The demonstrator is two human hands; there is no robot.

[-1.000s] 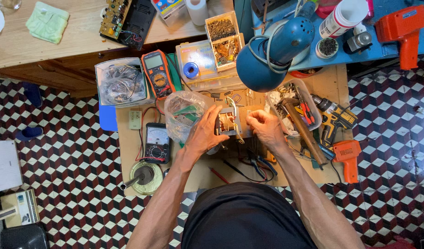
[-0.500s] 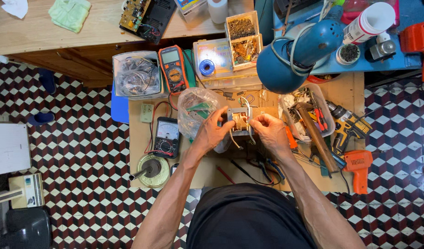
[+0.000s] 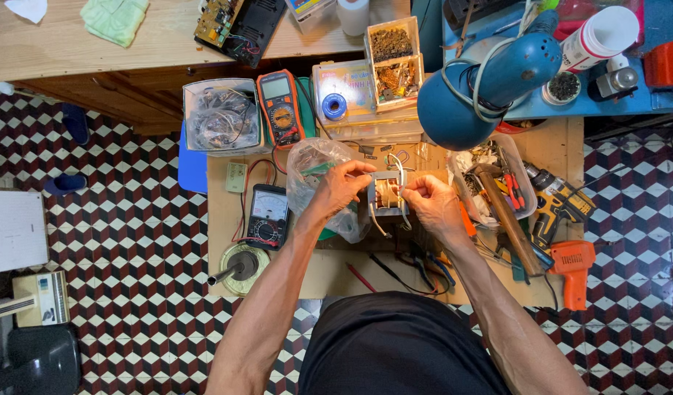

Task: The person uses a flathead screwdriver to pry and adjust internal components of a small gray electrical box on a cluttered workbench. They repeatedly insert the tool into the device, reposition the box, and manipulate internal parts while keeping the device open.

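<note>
Both hands at bench centre. Left hand (image 3: 341,189) grips transformer (image 3: 386,194) frame, fingers closed. Right hand (image 3: 433,205) pinches its wire (image 3: 399,175)

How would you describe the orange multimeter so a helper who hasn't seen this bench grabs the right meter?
Start at the big blue lamp and go left past the box with the blue tape roll. The orange multimeter lies there beside a clear tub of wires. Unlike the black dial meter below it, it has an orange case and flat screen.
</note>
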